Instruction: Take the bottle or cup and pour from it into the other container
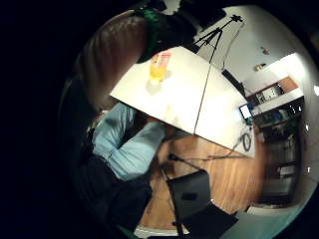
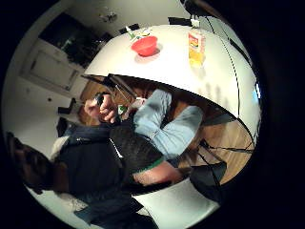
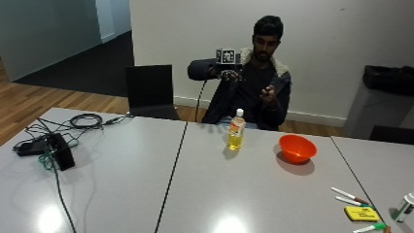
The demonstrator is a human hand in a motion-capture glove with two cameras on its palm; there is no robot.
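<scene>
A clear bottle (image 3: 236, 131) with yellow liquid and a white cap stands upright on the grey table (image 3: 226, 194), near its far edge. An orange-red bowl (image 3: 298, 148) sits just to its right, apart from it. My gloved right hand (image 3: 223, 73) is raised in the air at shoulder height, behind and above the bottle, holding nothing; its fingers hang relaxed. Both palm views look down on the table from a distance: the bottle (image 1: 158, 69) shows small in one, the bottle (image 2: 196, 45) and the bowl (image 2: 144, 45) in the other.
The person's bare left hand (image 3: 268, 92) holds a small dark object at chest height. A black box with cables (image 3: 55, 148) lies at the table's left. Markers (image 3: 349, 196) and a yellow eraser (image 3: 360, 213) lie at the front right. A black chair (image 3: 150, 92) stands behind the table.
</scene>
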